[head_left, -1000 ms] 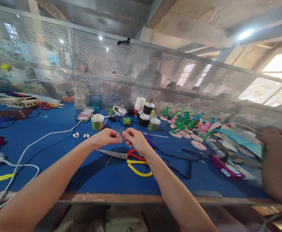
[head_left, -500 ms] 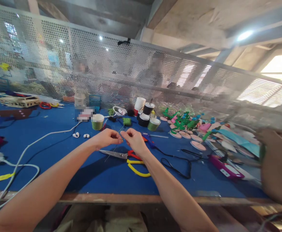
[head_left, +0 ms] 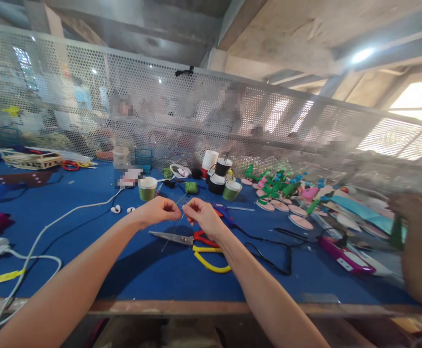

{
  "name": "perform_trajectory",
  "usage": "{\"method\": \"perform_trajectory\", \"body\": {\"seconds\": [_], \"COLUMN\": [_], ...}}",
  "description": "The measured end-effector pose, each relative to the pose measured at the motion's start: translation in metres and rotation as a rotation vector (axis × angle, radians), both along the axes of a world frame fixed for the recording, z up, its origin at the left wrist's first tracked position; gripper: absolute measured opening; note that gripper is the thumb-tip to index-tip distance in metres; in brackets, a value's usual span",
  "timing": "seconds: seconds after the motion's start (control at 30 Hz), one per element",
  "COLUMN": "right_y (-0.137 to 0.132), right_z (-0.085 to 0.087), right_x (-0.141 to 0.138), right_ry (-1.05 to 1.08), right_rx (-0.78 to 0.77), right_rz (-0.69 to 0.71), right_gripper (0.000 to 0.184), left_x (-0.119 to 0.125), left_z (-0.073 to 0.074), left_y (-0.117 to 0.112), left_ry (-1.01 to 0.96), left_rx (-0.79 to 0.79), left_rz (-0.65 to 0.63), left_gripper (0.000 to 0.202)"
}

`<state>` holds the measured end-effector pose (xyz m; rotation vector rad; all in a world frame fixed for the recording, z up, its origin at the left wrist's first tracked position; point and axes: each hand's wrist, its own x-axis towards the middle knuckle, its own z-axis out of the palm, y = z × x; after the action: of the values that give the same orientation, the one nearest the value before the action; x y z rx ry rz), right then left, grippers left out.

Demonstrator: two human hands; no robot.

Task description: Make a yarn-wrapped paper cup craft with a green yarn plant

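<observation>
My left hand (head_left: 160, 211) and my right hand (head_left: 203, 217) face each other over the blue table, fingertips a small gap apart. Each is closed in a pinch on a thin green yarn strand (head_left: 182, 197). That strand runs back towards a small ball of green yarn (head_left: 191, 187), and its thin tail hangs down past the scissor blades. Large scissors (head_left: 173, 237) with red and yellow handles lie below my hands, partly covered by my right wrist. Beside my right hand is a blue glue gun (head_left: 227, 217), its body partly hidden by that hand.
Green-wrapped cups (head_left: 147, 189) and black and white cups (head_left: 217, 183) stand behind my hands. White earbuds (head_left: 116, 209) and a cable (head_left: 66, 211) lie left. Right are green craft pieces on pink discs (head_left: 301, 222), a purple power strip (head_left: 348, 256) and another person's arm (head_left: 419, 251).
My fingertips have drawn slightly apart, and my right hand sits a little lower. The whole view has shifted slightly. Both hands keep their pinch, and the other person's arm is farther right.
</observation>
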<state>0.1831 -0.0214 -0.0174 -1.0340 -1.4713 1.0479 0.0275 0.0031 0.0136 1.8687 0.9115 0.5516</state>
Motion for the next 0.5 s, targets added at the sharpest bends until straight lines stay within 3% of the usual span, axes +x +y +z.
{"method": "perform_trajectory", "body": {"seconds": [0.17, 0.4, 0.5], "right_y": [0.001, 0.002, 0.000], "right_z": [-0.001, -0.005, -0.002], "right_x": [-0.002, -0.005, -0.004], "right_ry": [-0.037, -0.076, 0.002], "right_rx": [0.033, 0.060, 0.003], "right_rz": [-0.040, -0.143, -0.076], "right_gripper": [0.033, 0.032, 0.031], "left_x": [0.004, 0.012, 0.012], "left_z": [0.000, -0.012, -0.014], "left_y": [-0.003, -0.001, -0.001], "left_ry": [-0.004, -0.030, -0.048], "left_rx": [0.056, 0.153, 0.120], "left_rz": [0.030, 0.127, 0.116], "left_gripper": [0.016, 0.014, 0.014]}}
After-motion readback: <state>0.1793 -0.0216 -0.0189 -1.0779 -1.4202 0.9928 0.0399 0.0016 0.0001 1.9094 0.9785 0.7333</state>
